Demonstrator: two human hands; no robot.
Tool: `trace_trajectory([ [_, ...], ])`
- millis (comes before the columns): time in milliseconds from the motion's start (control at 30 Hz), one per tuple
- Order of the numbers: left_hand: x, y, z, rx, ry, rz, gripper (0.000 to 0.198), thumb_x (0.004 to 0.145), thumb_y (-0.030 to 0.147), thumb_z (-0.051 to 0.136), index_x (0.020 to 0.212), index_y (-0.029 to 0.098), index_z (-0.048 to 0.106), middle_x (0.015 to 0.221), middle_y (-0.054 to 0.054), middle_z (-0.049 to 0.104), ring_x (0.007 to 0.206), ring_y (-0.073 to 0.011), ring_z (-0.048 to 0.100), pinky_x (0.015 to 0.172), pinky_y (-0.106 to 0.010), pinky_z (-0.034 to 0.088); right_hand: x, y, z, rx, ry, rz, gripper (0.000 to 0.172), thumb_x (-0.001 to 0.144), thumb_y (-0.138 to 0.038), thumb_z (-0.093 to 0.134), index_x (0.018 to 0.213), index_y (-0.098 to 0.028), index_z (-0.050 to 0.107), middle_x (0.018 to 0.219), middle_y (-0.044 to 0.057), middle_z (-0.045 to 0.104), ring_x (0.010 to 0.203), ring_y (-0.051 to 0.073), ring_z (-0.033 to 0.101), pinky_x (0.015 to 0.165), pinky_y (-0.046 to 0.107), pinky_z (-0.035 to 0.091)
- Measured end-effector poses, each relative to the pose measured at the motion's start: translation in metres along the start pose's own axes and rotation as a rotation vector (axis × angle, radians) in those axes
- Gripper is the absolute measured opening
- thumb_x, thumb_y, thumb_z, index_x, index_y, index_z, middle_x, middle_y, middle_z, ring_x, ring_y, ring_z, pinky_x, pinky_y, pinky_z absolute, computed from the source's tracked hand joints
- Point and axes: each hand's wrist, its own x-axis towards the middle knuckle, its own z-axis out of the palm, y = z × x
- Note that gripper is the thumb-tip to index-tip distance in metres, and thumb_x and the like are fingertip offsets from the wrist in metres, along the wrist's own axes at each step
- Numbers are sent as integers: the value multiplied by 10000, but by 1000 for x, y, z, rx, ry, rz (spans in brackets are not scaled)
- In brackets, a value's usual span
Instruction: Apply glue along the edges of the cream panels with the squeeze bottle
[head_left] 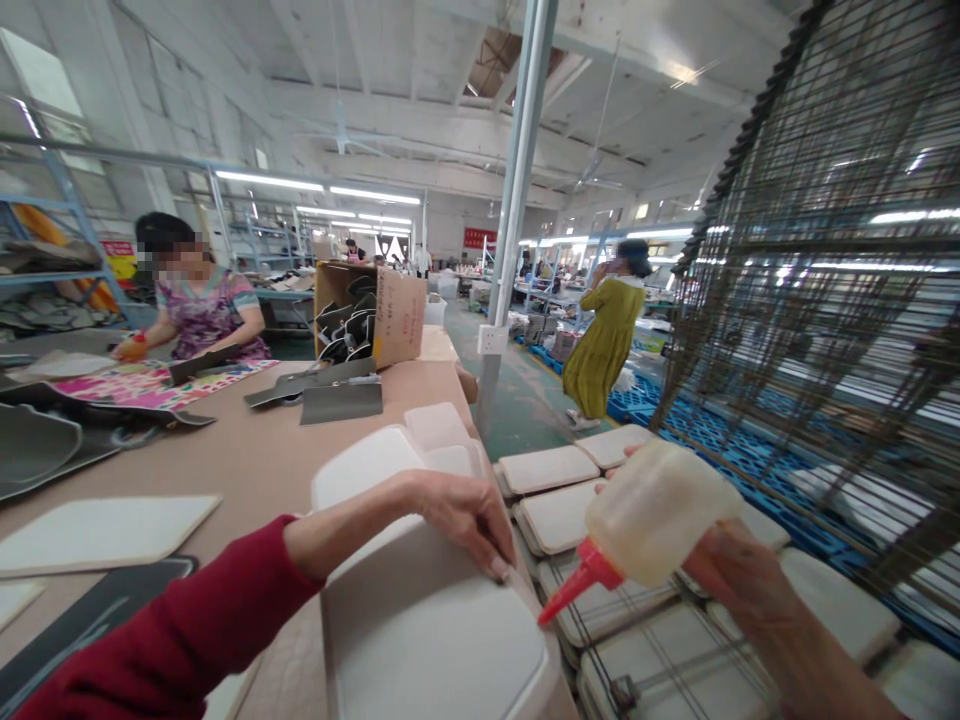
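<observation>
My left hand [469,518], in a red sleeve, rests with fingers stretched flat on a stack of white padded panels [435,625] at the table's right edge. My right hand [739,575] grips a translucent squeeze bottle [652,512] with a red nozzle [574,583]. The nozzle tip points down-left, close to the top panel's right edge, just right of my left fingertips.
More white panels [551,468] lie on a wire rack [817,300] to the right. A brown table [240,460] holds grey pieces, a cardboard box [375,315] and flat boards. A seated person [199,305] works at far left; another in a green dress [604,335] walks the aisle.
</observation>
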Motion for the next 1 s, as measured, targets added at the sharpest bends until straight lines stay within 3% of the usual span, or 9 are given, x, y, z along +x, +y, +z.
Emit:
trace_trajectory([
  [167, -3, 0, 1, -20, 8, 13, 531, 647, 528, 724, 889, 56, 748, 742, -45, 717, 704, -149, 623, 638, -183, 493, -3, -1, 7, 66, -35, 45, 584, 599, -453, 796, 1142, -334, 620, 1128, 69, 643, 1035, 283, 598, 849, 403, 510],
  [300, -6, 2, 2, -24, 15, 20, 518, 650, 511, 731, 876, 45, 747, 732, -43, 711, 698, -146, 619, 635, -180, 487, -8, -7, 21, 68, 57, 85, 566, 562, -506, 803, 1076, -322, 649, 1036, 70, 670, 1061, 312, 576, 822, 452, 522],
  [467, -10, 2, 3, -31, 28, 28, 520, 648, 513, 731, 872, 44, 747, 713, -43, 707, 679, -142, 612, 625, -181, 484, -16, -13, 32, 74, 85, 82, 275, 535, -499, 815, 674, -309, 671, 850, 62, 685, 1056, 327, 573, 819, 475, 524],
  [533, -11, 1, 2, -28, 34, 23, 522, 650, 514, 730, 880, 47, 747, 714, -45, 709, 674, -140, 610, 622, -181, 484, -17, -13, 30, 40, 85, 97, 331, 525, -525, 814, 738, -310, 680, 884, 70, 686, 1052, 335, 574, 786, 477, 538],
  [633, -13, -1, 0, -12, 54, 19, 510, 651, 511, 732, 889, 60, 749, 723, -43, 713, 679, -137, 609, 617, -173, 478, -18, -9, 21, 2, 94, 123, 579, 555, -547, 789, 1069, -326, 642, 1015, 83, 672, 1001, 336, 602, 754, 482, 552],
  [700, -15, -3, -1, -2, 74, 14, 503, 653, 513, 730, 893, 71, 750, 731, -39, 715, 685, -134, 609, 620, -168, 475, -19, -4, 15, -2, 74, 100, 632, 588, -528, 765, 1164, -329, 596, 1030, 86, 669, 926, 334, 629, 737, 487, 558],
  [800, -19, -5, -3, 21, 107, 0, 491, 665, 509, 724, 910, 83, 749, 742, -33, 718, 686, -126, 607, 630, -162, 468, -23, 3, 9, -9, 93, 90, 646, 610, -479, 744, 1211, -321, 569, 983, 77, 682, 883, 324, 642, 752, 481, 558],
  [900, -22, -7, -5, 49, 145, -12, 474, 676, 501, 720, 905, 88, 751, 737, -30, 715, 682, -120, 604, 625, -154, 454, -31, 8, 6, -11, 172, 109, 676, 609, -472, 754, 1233, -307, 554, 1013, 83, 675, 969, 327, 617, 783, 473, 549],
  [1000, -24, -10, -7, 47, 184, -19, 492, 666, 527, 718, 887, 89, 752, 726, -28, 708, 668, -116, 591, 608, -156, 441, -37, 16, 0, -46, 184, 75, 556, 649, -510, 717, 1159, -316, 609, 936, 84, 686, 985, 321, 611, 743, 457, 567],
])
